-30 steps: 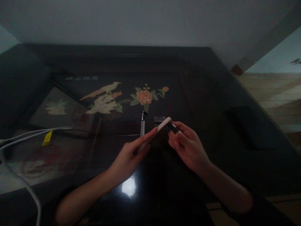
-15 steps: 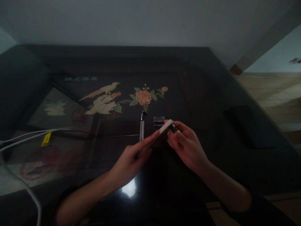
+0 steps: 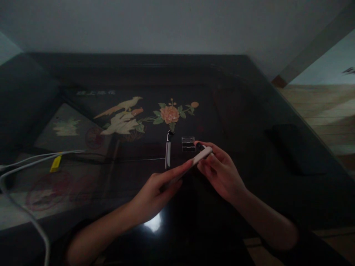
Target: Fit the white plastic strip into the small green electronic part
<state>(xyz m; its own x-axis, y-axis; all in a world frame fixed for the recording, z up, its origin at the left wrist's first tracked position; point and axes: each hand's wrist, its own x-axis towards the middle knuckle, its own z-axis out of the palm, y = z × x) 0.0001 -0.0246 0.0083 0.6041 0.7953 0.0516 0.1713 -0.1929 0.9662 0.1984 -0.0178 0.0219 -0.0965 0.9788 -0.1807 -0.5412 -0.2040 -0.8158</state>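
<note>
My left hand grips a slim white stick-shaped object, index finger stretched along it, its tip pointing up and to the right. That tip lies against the fingers of my right hand, which pinches a small dark piece between thumb and fingertips. Both hands hover low over a glossy black table inlaid with a bird and a flower. In this dim light I cannot tell what the dark piece is.
On the table just beyond the hands lie a white and black pen-like tool and a small clear plastic box. White cables with a yellow tag run in from the left. A dark flat object lies at the right.
The white stick's tip has slid right and slightly down, into the right hand's fingers. The right hand has barely shifted.
</note>
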